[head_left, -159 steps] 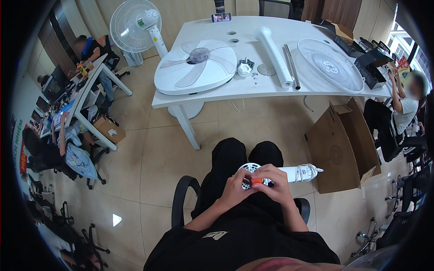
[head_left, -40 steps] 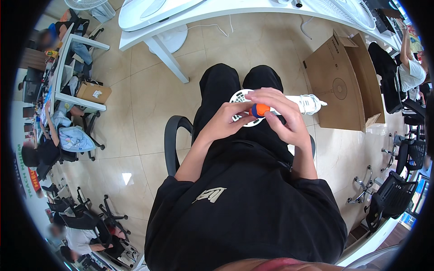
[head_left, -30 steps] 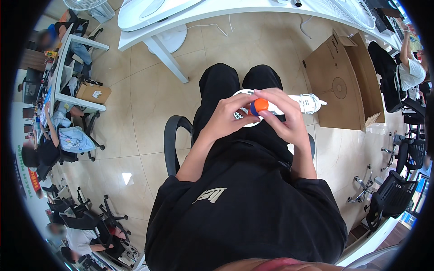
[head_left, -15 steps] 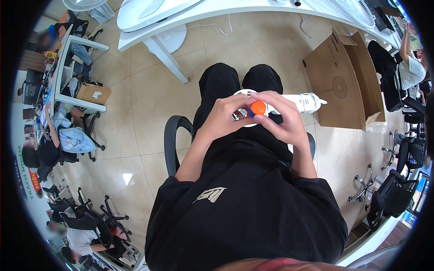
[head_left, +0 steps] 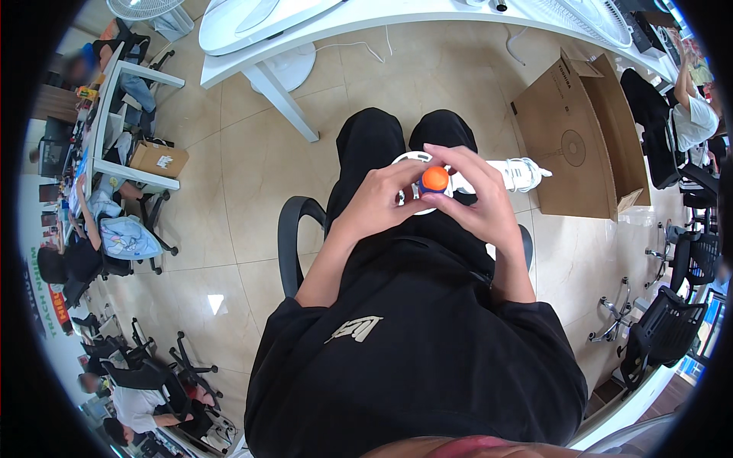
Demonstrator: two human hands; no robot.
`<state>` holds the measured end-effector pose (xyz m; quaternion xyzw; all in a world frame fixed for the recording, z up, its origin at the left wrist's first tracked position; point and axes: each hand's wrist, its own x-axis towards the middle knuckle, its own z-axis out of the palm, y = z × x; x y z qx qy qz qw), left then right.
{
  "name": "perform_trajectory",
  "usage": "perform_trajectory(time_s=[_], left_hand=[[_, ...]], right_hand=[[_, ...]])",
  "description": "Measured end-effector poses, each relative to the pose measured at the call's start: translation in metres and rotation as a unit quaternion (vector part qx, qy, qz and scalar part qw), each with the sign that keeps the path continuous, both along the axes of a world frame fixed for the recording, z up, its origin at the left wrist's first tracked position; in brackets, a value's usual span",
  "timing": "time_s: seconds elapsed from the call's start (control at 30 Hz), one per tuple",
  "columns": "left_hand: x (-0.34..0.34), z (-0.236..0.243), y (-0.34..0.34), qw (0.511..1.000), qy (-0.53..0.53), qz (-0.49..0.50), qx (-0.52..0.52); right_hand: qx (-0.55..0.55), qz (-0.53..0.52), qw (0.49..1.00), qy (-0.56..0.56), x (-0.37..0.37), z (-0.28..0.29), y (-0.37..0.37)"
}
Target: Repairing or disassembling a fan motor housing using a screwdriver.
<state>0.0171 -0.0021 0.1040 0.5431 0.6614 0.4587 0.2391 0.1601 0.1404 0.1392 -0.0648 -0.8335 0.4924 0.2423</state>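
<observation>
An orange and blue screwdriver is seen almost end-on by its rounded handle, and its shaft is hidden below. My left hand closes on it from the left, thumb tip at the blue part. From the right, my right hand curves round the handle with thumb and fingers bent. Beneath both hands a white fan part with a round slotted end lies across my lap, mostly covered. Its long body points right and carries a bundled white cord.
An open brown cardboard box stands on the floor at right. Ahead is a white table with a leg reaching the floor. My chair's black armrest is at my left. Other people sit at desks on both sides.
The orange handle end has tipped slightly, so more of its blue part shows. My right fingers have shifted a little away from me around it. The fan part stays on my lap.
</observation>
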Motion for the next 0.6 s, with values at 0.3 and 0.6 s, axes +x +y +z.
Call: perform_trajectory(time_s=[0.3,0.6], left_hand=[[0.001,-0.023,-0.002,0.998,-0.059,0.004,0.032],[-0.005,-0.014,-0.006,0.975,-0.180,-0.055,-0.117]], right_hand=[[0.067,0.057,0.995,0.044,0.004,-0.003,0.007],[-0.021,0.102,0.994,0.040,0.000,-0.006,0.010]])
